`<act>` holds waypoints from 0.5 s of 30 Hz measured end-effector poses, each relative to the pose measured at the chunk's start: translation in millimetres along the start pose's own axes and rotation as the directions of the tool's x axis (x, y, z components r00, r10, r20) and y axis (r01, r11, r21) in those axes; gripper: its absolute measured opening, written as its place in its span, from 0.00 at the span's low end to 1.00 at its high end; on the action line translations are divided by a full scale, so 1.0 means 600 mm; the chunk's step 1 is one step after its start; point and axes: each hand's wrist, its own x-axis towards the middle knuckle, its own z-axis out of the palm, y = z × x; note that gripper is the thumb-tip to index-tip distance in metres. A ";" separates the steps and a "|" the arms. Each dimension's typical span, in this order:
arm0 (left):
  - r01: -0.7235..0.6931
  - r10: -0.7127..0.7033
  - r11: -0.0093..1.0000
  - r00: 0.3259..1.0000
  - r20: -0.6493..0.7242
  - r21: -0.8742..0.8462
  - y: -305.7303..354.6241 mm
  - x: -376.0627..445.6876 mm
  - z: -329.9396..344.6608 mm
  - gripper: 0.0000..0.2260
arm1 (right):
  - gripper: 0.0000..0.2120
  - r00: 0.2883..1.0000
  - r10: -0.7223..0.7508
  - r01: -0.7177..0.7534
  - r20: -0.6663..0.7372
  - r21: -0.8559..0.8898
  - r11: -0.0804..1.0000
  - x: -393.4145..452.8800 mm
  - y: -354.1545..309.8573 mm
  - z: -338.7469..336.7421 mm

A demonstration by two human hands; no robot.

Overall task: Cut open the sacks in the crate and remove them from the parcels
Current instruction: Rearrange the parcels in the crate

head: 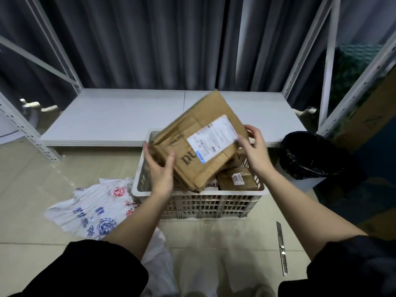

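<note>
A creased brown cardboard parcel [199, 144] with a white shipping label [213, 138] tilts above the white lattice-walled plastic crate [199, 205] — the left hand [160, 170] grips its lower-left edge, fingers curled around it, and the right hand [255, 150] holds its right edge. Below the right fingers a small taped box [236, 179] lies in the crate. Left of the left hand, a crumpled white woven sack [94, 209] sprawls on the tiled floor; a slim metal utility knife [282, 249] lies nearer the person — right of the crate.

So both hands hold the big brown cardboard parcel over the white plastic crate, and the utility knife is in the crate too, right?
Not quite. The head view shows the silver utility knife lying on the tiled floor, outside the white plastic crate. Both hands, left and right, do hold the brown cardboard parcel.
</note>
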 end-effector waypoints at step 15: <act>0.252 -0.171 0.874 0.960 -0.221 0.415 -0.077 0.085 -0.061 0.57 | 0.29 0.990 0.078 -0.049 0.119 -0.229 0.972 -0.004 0.030 0.054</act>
